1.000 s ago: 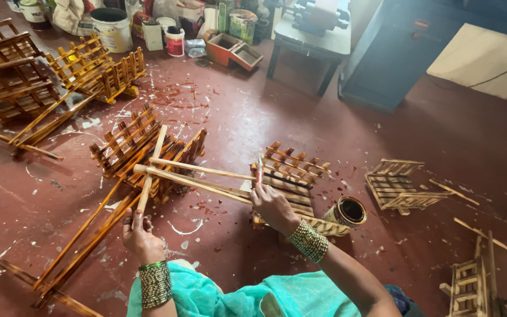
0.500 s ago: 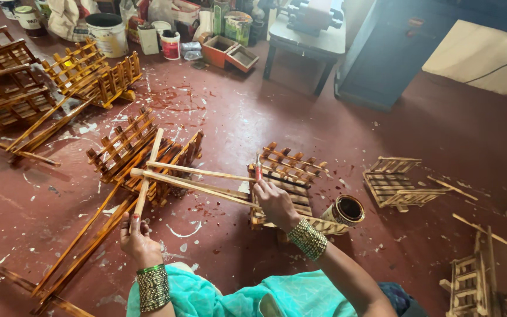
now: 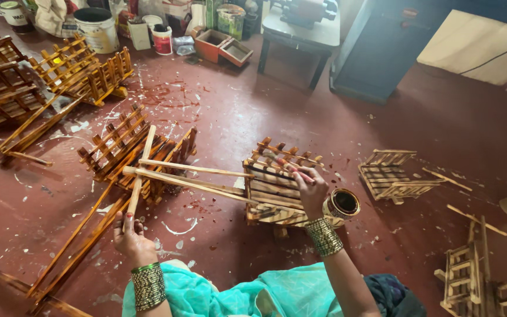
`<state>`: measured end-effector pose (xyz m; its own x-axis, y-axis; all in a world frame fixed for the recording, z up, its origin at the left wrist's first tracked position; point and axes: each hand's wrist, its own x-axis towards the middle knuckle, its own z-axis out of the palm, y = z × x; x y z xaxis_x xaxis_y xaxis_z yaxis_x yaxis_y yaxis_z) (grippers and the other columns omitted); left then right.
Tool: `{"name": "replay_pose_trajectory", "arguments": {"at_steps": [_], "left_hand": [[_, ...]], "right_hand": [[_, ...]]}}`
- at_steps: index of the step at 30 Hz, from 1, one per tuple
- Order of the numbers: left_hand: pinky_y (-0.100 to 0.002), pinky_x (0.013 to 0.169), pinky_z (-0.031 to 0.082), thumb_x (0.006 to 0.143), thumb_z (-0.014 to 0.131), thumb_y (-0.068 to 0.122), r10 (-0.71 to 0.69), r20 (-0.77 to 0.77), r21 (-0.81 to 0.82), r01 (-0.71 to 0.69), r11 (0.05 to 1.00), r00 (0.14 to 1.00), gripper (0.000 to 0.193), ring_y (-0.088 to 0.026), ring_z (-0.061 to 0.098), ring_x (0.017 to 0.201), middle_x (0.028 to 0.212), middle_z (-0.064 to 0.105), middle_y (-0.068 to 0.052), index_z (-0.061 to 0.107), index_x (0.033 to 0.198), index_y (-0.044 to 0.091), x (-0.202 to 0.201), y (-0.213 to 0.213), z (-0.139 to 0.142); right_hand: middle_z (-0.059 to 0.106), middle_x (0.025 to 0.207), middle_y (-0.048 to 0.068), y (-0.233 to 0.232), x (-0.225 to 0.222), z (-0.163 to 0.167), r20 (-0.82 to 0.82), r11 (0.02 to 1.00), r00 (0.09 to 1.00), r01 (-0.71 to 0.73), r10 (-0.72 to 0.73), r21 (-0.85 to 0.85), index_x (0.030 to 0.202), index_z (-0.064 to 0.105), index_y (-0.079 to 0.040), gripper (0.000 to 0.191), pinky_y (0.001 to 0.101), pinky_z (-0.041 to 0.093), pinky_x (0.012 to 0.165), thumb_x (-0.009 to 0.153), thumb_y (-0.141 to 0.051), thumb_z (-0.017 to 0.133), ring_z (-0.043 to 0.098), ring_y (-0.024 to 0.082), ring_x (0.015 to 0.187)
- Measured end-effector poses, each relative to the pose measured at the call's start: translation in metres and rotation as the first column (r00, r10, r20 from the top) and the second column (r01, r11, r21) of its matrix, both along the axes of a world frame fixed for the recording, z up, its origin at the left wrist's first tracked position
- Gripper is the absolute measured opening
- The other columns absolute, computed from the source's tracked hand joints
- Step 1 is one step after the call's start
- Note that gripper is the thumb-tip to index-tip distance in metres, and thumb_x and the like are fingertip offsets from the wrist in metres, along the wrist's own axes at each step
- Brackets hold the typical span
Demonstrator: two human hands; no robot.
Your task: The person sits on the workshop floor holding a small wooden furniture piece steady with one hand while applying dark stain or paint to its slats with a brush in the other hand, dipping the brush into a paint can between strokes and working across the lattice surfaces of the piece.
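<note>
My left hand (image 3: 129,235) grips the near end of a pale wooden pole (image 3: 141,170) that is joined to a slatted wooden cart frame (image 3: 277,185) on the red floor. My right hand (image 3: 309,188) rests over the cart frame and holds a thin red-handled brush (image 3: 291,167) against its slats. A small open tin of dark varnish (image 3: 341,205) stands on the floor right beside my right wrist. Both wrists carry stacks of gold bangles. Teal cloth covers my lap at the bottom edge.
Varnished cart frames (image 3: 130,147) lie left of the pole, more are stacked at far left (image 3: 7,88). Unvarnished frames lie at right (image 3: 391,176) and bottom right (image 3: 476,276). Paint buckets (image 3: 98,29), tins and a small table (image 3: 300,35) line the back.
My right hand has moved with the brush from the frame's left side toward its far right edge. My left hand keeps its grip on the pole. The view has shifted slightly.
</note>
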<state>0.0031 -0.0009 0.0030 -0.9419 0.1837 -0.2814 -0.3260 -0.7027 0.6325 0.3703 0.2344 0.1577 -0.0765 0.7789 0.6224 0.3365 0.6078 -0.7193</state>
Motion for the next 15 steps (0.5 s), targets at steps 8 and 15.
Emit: {"name": "replay_pose_trajectory", "arguments": {"at_steps": [8,15], "left_hand": [[-0.018,0.063,0.052,0.094,0.076,0.004,-0.006,-0.012,0.012,0.006,1.000,1.000,0.026,-0.006,0.061,0.070,0.093,0.071,0.001,0.071,0.119,0.011,-0.004,-0.001,-0.003],[-0.017,0.067,0.053,0.095,0.077,0.004,0.000,-0.011,0.005,0.000,1.000,1.000,0.025,-0.005,0.062,0.073,0.096,0.070,0.002,0.072,0.118,0.011,-0.003,-0.004,-0.004]], "right_hand": [[0.078,0.087,0.011,0.005,0.033,-0.004,-0.020,0.994,0.996,0.087,-0.089,-0.063,0.101,0.074,0.003,0.013,0.0264,0.058,0.071,0.090,-0.004,0.075,0.075,0.014,0.081],[0.079,0.092,0.011,0.027,0.036,-0.043,-0.089,0.993,0.991,0.092,-0.099,-0.073,0.103,0.075,0.004,0.016,0.0257,0.058,0.073,0.090,-0.004,0.075,0.075,0.013,0.083]]}}
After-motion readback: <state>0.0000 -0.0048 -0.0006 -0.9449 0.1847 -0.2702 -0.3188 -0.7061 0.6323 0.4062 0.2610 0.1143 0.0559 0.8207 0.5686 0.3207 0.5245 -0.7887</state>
